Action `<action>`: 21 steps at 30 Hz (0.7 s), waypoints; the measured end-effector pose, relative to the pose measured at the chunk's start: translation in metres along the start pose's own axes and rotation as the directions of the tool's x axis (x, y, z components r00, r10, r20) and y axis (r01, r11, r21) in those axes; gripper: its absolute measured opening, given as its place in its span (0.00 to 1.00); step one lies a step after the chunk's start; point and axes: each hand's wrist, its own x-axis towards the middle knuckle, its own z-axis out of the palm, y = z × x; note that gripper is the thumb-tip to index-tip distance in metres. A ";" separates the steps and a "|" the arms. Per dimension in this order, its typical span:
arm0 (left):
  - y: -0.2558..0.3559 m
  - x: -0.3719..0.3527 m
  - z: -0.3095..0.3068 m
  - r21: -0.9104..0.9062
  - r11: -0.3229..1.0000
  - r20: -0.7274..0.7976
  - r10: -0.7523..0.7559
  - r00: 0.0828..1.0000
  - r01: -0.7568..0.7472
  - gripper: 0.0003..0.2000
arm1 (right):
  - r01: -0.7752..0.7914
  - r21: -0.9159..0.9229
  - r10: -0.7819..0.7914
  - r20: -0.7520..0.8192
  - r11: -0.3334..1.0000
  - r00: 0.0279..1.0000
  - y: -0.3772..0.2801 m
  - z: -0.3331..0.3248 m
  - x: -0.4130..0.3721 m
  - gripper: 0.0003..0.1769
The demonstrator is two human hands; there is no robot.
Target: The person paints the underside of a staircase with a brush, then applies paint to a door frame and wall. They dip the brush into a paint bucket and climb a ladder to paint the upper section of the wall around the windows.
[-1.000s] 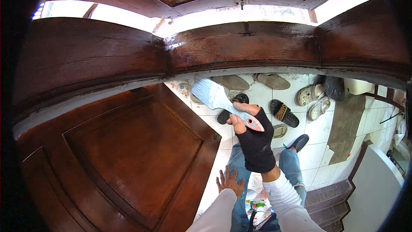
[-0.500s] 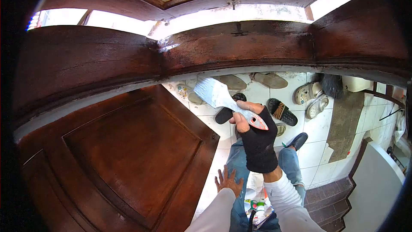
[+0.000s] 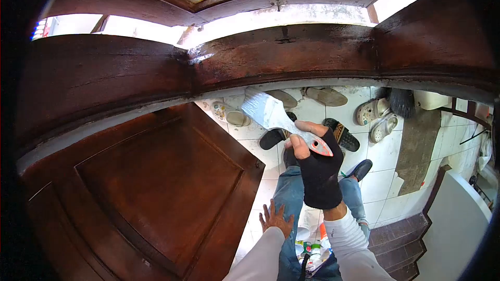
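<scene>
A paintbrush (image 3: 266,112) smeared with pale paint is in my right hand (image 3: 319,164), which wears a black fingerless glove. Thumb and fingers close round its handle, and the bristles point up and left, a little below the brown wooden window sill (image 3: 284,54). My left hand (image 3: 276,219) is bare; its fingers are spread flat on the thigh of my jeans (image 3: 289,195). The dark brown wooden panel (image 3: 161,177) lies to the left of that hand, apart from it.
Several shoes stand on the white tiled floor, among them pale clogs (image 3: 384,127) and a black sandal (image 3: 344,136). A dark broom head (image 3: 402,103) is at the right. Brown steps (image 3: 398,250) and a white panel (image 3: 458,229) are at lower right. Bottles and cups (image 3: 314,250) sit between my legs.
My right hand has shifted slightly right and down with the paintbrush, and the bristles have moved right. My left hand stays on the thigh.
</scene>
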 end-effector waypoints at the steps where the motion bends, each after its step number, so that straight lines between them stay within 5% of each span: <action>1: 0.000 0.001 -0.001 0.001 1.000 -0.001 0.000 1.000 0.000 0.37 | 0.014 -0.009 -0.014 0.001 1.000 1.000 -0.001 -0.001 0.001 0.19; 21: 0.002 -0.001 -0.004 0.005 1.000 0.006 0.003 1.000 -0.003 0.37 | -0.003 -0.096 0.002 -0.016 0.995 1.000 -0.013 -0.023 0.004 0.21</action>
